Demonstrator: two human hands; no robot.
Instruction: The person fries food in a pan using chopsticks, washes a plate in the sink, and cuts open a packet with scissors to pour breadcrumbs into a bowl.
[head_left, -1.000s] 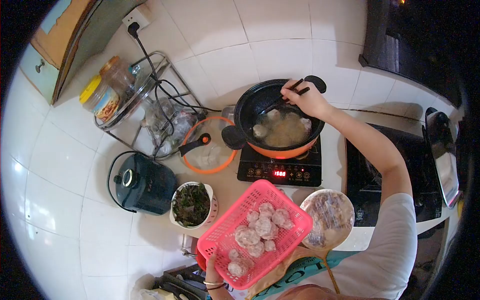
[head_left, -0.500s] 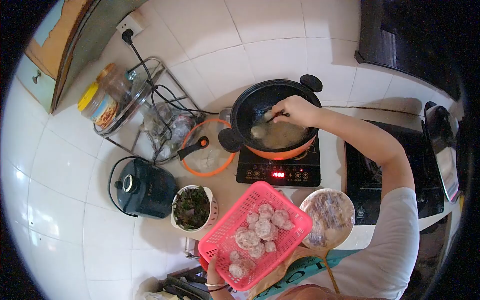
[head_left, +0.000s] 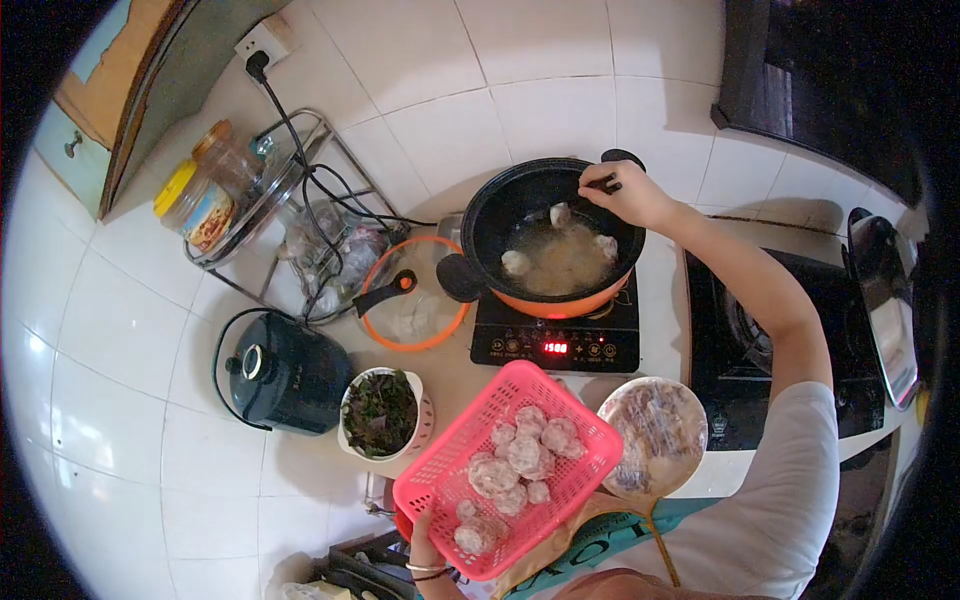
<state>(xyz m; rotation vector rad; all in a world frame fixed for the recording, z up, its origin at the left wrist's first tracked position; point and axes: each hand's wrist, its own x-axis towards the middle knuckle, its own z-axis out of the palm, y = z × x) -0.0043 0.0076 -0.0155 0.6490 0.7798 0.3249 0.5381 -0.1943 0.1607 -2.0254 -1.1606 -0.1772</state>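
My left hand (head_left: 425, 543) grips the near-left corner of a pink plastic basket (head_left: 415, 487), tilted in front of me. Several white-coated lumps (head_left: 494, 476) lie in it. Over the right rim of a black-lined pot (head_left: 484, 208), my right hand (head_left: 632, 195) is closed in a pinch. A small dark thing shows between its fingers, but its kind is not clear. Cloudy, bubbling liquid (head_left: 560, 265) covers the pot's bottom. Three pale coated pieces sit apart in it: a left piece (head_left: 515, 263), an upper piece (head_left: 560, 214) and a right piece (head_left: 606, 246).
Under the pot, an induction cooker (head_left: 500, 347) displays red digits. An orange-rimmed glass lid (head_left: 440, 343) lies left of it. Nearby are a bowl of dark leaves (head_left: 380, 415), a dark lidded pot (head_left: 290, 375), a film-covered dish (head_left: 655, 440) and a gas hob (head_left: 730, 375).
My right hand has moved up and right, from above the middle of the pot to its rim. Three pieces now show plainly in the liquid. The basket has barely moved.
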